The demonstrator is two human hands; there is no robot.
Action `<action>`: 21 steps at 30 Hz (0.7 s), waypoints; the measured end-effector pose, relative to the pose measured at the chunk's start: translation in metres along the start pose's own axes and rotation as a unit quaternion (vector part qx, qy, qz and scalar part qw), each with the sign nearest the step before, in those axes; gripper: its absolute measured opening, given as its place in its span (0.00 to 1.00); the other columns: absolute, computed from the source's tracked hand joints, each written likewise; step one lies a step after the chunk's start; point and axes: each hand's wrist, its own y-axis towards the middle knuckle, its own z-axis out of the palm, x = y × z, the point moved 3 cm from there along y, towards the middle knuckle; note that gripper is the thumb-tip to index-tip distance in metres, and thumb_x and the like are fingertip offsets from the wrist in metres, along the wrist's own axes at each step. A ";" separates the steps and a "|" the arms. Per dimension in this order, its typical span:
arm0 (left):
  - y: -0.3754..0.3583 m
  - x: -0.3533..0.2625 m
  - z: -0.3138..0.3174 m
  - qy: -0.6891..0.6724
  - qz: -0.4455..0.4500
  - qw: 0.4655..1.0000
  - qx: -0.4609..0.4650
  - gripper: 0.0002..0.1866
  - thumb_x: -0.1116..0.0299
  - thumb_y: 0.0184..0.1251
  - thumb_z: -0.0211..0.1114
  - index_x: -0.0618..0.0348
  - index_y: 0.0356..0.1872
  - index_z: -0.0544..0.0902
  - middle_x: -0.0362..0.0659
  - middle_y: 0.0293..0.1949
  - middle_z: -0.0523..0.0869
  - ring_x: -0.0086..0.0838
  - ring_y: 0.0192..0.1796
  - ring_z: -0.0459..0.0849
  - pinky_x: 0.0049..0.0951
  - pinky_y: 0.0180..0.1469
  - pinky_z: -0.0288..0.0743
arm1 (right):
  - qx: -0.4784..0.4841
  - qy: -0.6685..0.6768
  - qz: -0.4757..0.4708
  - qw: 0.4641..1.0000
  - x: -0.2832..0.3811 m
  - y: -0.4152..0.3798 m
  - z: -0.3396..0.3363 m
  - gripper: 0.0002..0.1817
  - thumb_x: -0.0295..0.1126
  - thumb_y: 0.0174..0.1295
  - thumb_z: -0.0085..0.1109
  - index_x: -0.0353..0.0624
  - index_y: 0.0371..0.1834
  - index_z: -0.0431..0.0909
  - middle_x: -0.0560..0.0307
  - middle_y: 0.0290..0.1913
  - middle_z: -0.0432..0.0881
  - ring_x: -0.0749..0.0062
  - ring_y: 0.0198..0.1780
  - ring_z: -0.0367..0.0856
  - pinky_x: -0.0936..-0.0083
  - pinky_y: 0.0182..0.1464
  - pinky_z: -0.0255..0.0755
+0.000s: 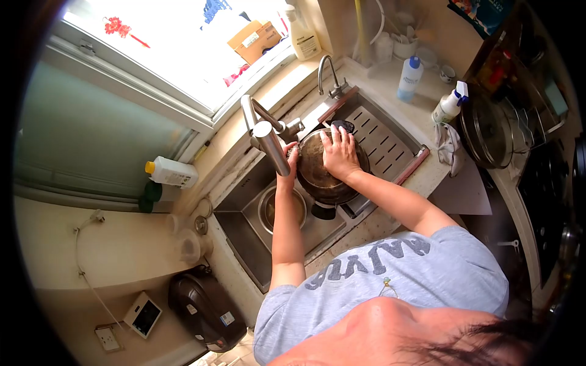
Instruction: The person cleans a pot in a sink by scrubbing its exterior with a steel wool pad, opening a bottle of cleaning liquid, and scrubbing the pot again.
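Observation:
A round pot (320, 174) with a dark, brown-stained base rests bottom up over the sink divider. One black handle (323, 211) points toward me and the other (343, 125) toward the window. My right hand (340, 152) lies flat across the base, fingers spread. At the pot's left edge, beside the tap, my left hand (289, 161) has its fingers closed; a small grey, rough patch shows at them, too small to name. The steel tap (268, 143) partly covers that hand. A round metal bowl (268, 210) sits in the left basin, partly behind my left forearm.
A slotted drain tray (381, 143) covers the right basin. A thin second tap (329, 70) rises behind it. On the right counter stand a blue-capped bottle (409, 79), a spray bottle (448, 105) and a cloth (448, 146). A yellow-capped bottle (174, 172) is at the left.

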 end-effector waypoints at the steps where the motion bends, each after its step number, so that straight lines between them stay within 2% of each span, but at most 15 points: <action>1: 0.002 0.008 -0.004 -0.078 -0.068 0.994 0.017 0.14 0.65 0.66 0.57 0.62 0.48 0.76 0.40 0.42 0.79 0.22 0.44 0.74 0.23 0.48 0.68 | 0.004 0.004 0.005 1.000 0.000 0.000 0.000 0.25 0.33 0.54 0.49 0.42 0.59 0.67 0.39 0.61 0.63 0.44 0.62 0.60 0.49 0.63 0.53; 3: -0.012 0.023 -0.004 -0.187 -0.185 0.963 -0.063 0.16 0.65 0.66 0.56 0.63 0.50 0.75 0.41 0.45 0.79 0.25 0.46 0.76 0.25 0.50 0.69 | 0.003 0.022 0.007 1.000 0.001 0.000 -0.001 0.25 0.33 0.54 0.47 0.40 0.58 0.68 0.37 0.62 0.63 0.42 0.62 0.60 0.48 0.63 0.51; 4: -0.026 0.020 -0.001 -0.237 -0.158 0.956 -0.066 0.16 0.65 0.67 0.55 0.63 0.51 0.75 0.42 0.47 0.79 0.27 0.49 0.77 0.28 0.52 0.70 | 0.009 0.016 0.008 1.000 0.001 -0.001 -0.001 0.25 0.33 0.54 0.48 0.41 0.58 0.67 0.38 0.62 0.63 0.43 0.62 0.60 0.48 0.63 0.52; 8: -0.081 0.030 0.013 -0.204 -0.060 0.963 -0.167 0.16 0.67 0.70 0.48 0.63 0.55 0.71 0.44 0.51 0.77 0.29 0.53 0.75 0.30 0.57 0.67 | 0.025 0.006 -0.002 1.000 0.002 -0.001 -0.004 0.26 0.33 0.55 0.49 0.42 0.59 0.66 0.38 0.62 0.62 0.44 0.63 0.59 0.48 0.63 0.52; 9: -0.099 0.030 0.022 -0.176 -0.020 0.963 -0.204 0.17 0.67 0.72 0.45 0.63 0.57 0.69 0.46 0.52 0.75 0.29 0.54 0.74 0.31 0.59 0.66 | 0.025 0.007 -0.003 1.000 0.003 -0.002 -0.002 0.26 0.33 0.55 0.49 0.42 0.59 0.66 0.38 0.62 0.62 0.44 0.63 0.59 0.48 0.63 0.52; 10: -0.115 0.028 0.029 0.006 0.031 0.971 -0.237 0.17 0.68 0.72 0.46 0.64 0.58 0.68 0.46 0.55 0.73 0.29 0.57 0.70 0.31 0.61 0.62 | 0.021 0.009 -0.003 1.000 0.002 -0.002 -0.001 0.26 0.33 0.55 0.49 0.43 0.59 0.66 0.38 0.62 0.62 0.43 0.63 0.59 0.48 0.63 0.51; 11: -0.129 0.007 0.041 0.086 0.070 0.959 -0.262 0.17 0.69 0.70 0.49 0.64 0.57 0.69 0.47 0.56 0.72 0.32 0.59 0.69 0.31 0.62 0.60 | 0.017 0.009 -0.002 1.000 0.001 -0.002 0.000 0.26 0.33 0.55 0.49 0.43 0.59 0.66 0.39 0.62 0.62 0.43 0.63 0.59 0.48 0.63 0.51; 13: -0.127 -0.046 0.054 0.200 0.160 0.939 -0.229 0.16 0.71 0.67 0.53 0.64 0.54 0.72 0.49 0.56 0.73 0.37 0.59 0.69 0.33 0.62 0.60 | 0.024 0.016 -0.003 1.000 0.001 -0.003 -0.002 0.26 0.33 0.55 0.49 0.43 0.59 0.66 0.39 0.62 0.62 0.43 0.63 0.59 0.49 0.64 0.51; 14: -0.115 -0.054 0.051 0.278 0.177 0.925 -0.189 0.15 0.72 0.63 0.55 0.63 0.50 0.76 0.50 0.55 0.74 0.41 0.59 0.70 0.36 0.62 0.60 | 0.022 0.011 -0.003 1.000 0.000 -0.003 0.000 0.26 0.33 0.55 0.49 0.43 0.60 0.66 0.39 0.62 0.62 0.43 0.63 0.59 0.49 0.64 0.51; 15: -0.100 -0.061 0.046 0.301 0.183 0.923 -0.155 0.14 0.72 0.60 0.57 0.62 0.48 0.78 0.48 0.53 0.77 0.40 0.58 0.71 0.37 0.61 0.61 | 0.019 0.007 -0.004 1.000 0.000 -0.002 0.000 0.26 0.33 0.55 0.49 0.43 0.60 0.66 0.39 0.62 0.62 0.43 0.63 0.59 0.49 0.64 0.51; 17: -0.067 -0.067 0.035 0.257 0.160 0.947 -0.110 0.16 0.72 0.59 0.58 0.60 0.49 0.77 0.48 0.51 0.78 0.42 0.53 0.75 0.34 0.58 0.66 | 0.024 0.008 -0.006 1.000 0.002 -0.001 -0.002 0.26 0.33 0.55 0.48 0.43 0.60 0.66 0.38 0.62 0.62 0.43 0.63 0.59 0.49 0.64 0.51; 18: -0.051 -0.055 0.029 0.259 0.119 0.951 -0.121 0.15 0.70 0.62 0.57 0.63 0.49 0.77 0.48 0.49 0.80 0.38 0.50 0.78 0.31 0.55 0.68 | 0.011 0.013 -0.008 1.000 0.001 -0.002 0.000 0.25 0.33 0.54 0.48 0.42 0.59 0.67 0.37 0.62 0.63 0.42 0.62 0.60 0.49 0.63 0.51; 19: -0.027 -0.021 0.018 0.116 0.069 0.983 -0.124 0.15 0.67 0.65 0.56 0.65 0.48 0.77 0.45 0.46 0.81 0.29 0.47 0.78 0.27 0.52 0.70 | -0.003 0.019 -0.009 1.000 0.001 -0.003 0.000 0.25 0.33 0.53 0.47 0.41 0.58 0.67 0.36 0.61 0.63 0.42 0.62 0.60 0.49 0.63 0.52; 20: -0.013 0.011 0.005 0.003 0.021 0.996 -0.091 0.15 0.65 0.66 0.56 0.64 0.48 0.77 0.44 0.45 0.81 0.26 0.46 0.78 0.25 0.50 0.70 | -0.006 0.020 -0.009 1.000 0.001 -0.003 -0.001 0.25 0.33 0.53 0.47 0.41 0.58 0.67 0.36 0.61 0.63 0.42 0.62 0.60 0.49 0.63 0.52; 21: -0.008 0.012 0.001 -0.109 -0.027 0.992 -0.055 0.15 0.64 0.66 0.56 0.64 0.47 0.77 0.42 0.43 0.81 0.23 0.45 0.77 0.24 0.49 0.70 | 0.004 0.024 -0.005 1.000 0.001 -0.003 -0.001 0.26 0.33 0.53 0.47 0.41 0.58 0.67 0.36 0.62 0.63 0.42 0.62 0.60 0.49 0.63 0.52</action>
